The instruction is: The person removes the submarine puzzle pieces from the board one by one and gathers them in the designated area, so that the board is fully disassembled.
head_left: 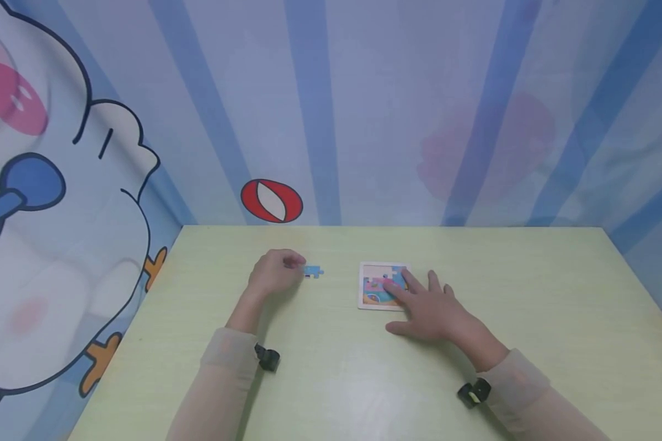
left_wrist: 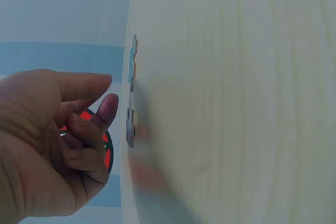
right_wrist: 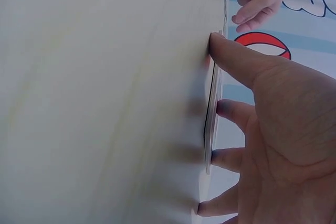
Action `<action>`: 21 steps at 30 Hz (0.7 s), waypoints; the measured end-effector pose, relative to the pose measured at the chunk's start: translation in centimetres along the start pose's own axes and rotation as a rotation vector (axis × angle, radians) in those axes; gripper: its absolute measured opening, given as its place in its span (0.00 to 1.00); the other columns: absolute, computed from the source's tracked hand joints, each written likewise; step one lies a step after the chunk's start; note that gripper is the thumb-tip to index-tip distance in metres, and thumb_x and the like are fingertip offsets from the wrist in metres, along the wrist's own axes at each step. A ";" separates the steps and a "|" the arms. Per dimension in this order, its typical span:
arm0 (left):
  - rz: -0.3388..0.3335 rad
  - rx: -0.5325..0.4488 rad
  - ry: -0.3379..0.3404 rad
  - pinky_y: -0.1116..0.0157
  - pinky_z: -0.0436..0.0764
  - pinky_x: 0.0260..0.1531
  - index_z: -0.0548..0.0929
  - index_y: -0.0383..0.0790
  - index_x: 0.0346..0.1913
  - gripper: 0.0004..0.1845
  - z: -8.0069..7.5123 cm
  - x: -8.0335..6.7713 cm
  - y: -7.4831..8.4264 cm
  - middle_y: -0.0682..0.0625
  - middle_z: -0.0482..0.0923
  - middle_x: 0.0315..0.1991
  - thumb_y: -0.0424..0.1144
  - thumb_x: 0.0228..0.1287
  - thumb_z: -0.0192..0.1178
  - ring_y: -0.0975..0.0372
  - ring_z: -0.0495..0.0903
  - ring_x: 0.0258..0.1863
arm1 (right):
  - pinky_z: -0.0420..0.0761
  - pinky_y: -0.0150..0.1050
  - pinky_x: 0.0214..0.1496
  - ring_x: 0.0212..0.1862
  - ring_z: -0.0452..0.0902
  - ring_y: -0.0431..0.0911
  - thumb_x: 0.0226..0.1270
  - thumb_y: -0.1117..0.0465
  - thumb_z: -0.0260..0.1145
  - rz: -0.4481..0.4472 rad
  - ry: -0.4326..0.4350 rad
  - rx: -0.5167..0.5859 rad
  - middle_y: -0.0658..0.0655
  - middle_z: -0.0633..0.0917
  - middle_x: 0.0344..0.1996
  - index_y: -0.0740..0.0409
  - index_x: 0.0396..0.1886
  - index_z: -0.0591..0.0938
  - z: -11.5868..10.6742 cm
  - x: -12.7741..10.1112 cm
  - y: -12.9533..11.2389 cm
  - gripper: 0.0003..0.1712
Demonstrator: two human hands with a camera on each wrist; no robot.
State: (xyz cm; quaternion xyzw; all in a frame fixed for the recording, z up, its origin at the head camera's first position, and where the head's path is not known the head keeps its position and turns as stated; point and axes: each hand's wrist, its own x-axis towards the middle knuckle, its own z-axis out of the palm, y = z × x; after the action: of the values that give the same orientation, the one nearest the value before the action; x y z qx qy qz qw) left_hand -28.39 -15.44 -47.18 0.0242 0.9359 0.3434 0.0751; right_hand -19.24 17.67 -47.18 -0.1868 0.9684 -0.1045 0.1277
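Hands at work over a pale green bench (head_left: 331, 380): the left hand (head_left: 273, 274), fingers loosely curled and gripping nothing, hovers just beside a loose blue puzzle piece (head_left: 312, 271) lying flat, its long axis running left to right across the bench. Well to its right, the right hand (head_left: 430, 309) lies flat with fingers straight, fingertips pressing on a small square puzzle board (head_left: 383, 286) partly filled with coloured pieces, near the middle of the bench.
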 end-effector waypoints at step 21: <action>0.160 -0.057 -0.040 0.55 0.79 0.44 0.88 0.47 0.55 0.14 1.5 0.1 2.7 0.52 0.85 0.44 0.44 0.71 0.66 0.58 0.81 0.39 | 0.59 0.80 0.63 0.72 0.51 0.82 0.68 0.35 0.68 -0.027 0.012 -0.038 0.67 0.57 0.81 0.43 0.83 0.62 -0.6 -0.5 -0.2 0.49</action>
State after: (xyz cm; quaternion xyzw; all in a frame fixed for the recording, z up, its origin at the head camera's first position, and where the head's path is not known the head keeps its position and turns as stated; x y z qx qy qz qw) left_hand -28.29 -12.38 -46.59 0.1038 0.9190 0.3744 0.0669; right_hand -18.94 17.80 -46.47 -0.2015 0.9684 -0.0891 0.1168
